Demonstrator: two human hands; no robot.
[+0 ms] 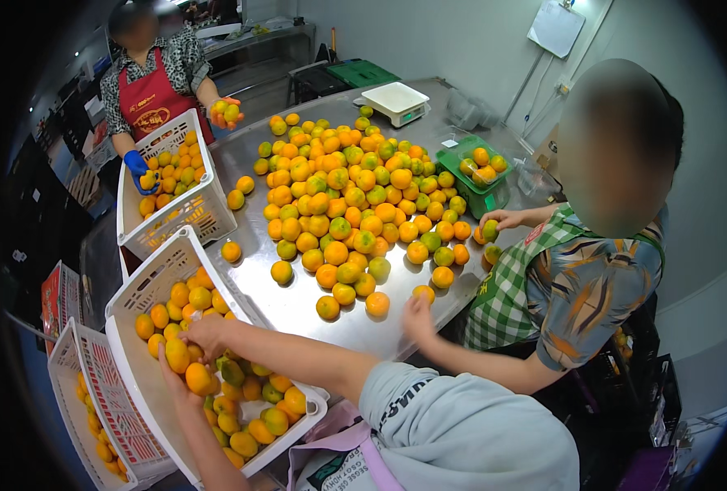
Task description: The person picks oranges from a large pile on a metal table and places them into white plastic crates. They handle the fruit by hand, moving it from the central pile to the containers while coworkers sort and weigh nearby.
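Note:
A white plastic crate (182,433) of orange and yellow-green mandarins (244,443) stands before me, at the table's left edge. Inside it, my left hand (178,379) cups two mandarins (185,366) from below and from the side. My right hand (211,334) reaches across into the same crate, just above the left. Its fingers are bent down among the fruit; whether they grip a piece is hidden. To the right of the crate, a large heap of mandarins (345,184) covers much of the metal table (290,319).
Opposite, a co-worker's gloved hands (136,169) hold fruit over another white crate (216,215). On my right, a second co-worker's bare hands (419,316) work at the heap. A white scale (395,101) and a green scale (471,196) bearing a fruit box stand farther back. Another crate (72,344) stands far left.

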